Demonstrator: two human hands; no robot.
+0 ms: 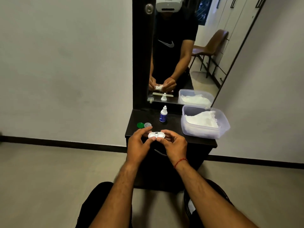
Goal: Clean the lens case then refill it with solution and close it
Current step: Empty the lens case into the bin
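The open white lens case [156,135] sits between both hands over the table's [174,125] front edge. The left hand [139,143] pinches its left well and the right hand [174,143] pinches its right well, fingers curled. The solution bottle [163,114] stands behind, with the green cap [140,125] and clear cap [147,125] to its left.

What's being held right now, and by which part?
The open white lens case is held by both hands: the left hand pinches its left end, and the right hand pinches its right end. Nothing else is held.
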